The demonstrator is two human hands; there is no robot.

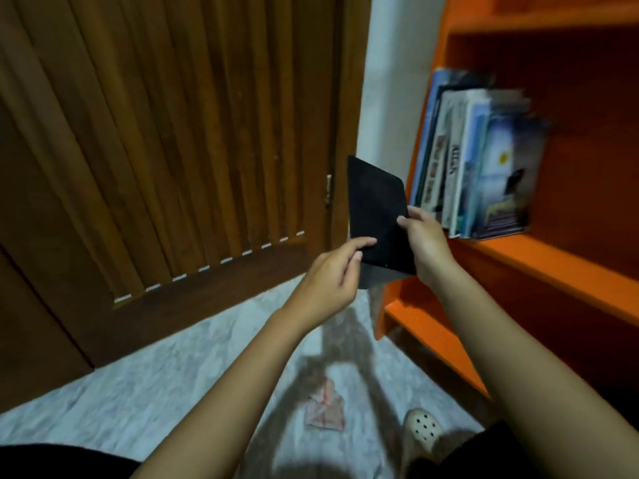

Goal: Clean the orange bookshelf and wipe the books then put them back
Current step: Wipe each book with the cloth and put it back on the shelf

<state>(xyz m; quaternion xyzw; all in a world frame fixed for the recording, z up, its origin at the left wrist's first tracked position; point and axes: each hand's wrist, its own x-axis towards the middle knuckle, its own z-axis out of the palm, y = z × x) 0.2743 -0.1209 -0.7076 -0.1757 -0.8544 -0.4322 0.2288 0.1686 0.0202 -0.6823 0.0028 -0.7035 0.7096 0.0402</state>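
Head camera looks down and forward, close over floor (pixel 173 392) and bookshelf (pixel 553 267).

1. Bookshelf (pixel 539 257): bright orange
2. Book (pixel 377 216) held in the hands: plain black cover
3. Shelved books (pixel 484 167): blue, white and dark printed covers
4. Door (pixel 155 133): brown slats
5. Floor (pixel 155 392): pale marbled grey
6. Cloth (pixel 325 407): white with red stripes
7. Shoe (pixel 423 428): cream with dark holes

Two hands (pixel 325 278) (pixel 427 245), one black book (pixel 377 216), one shoe (pixel 423 428), one crumpled cloth (pixel 325 407) (shelved books too blurred to count).
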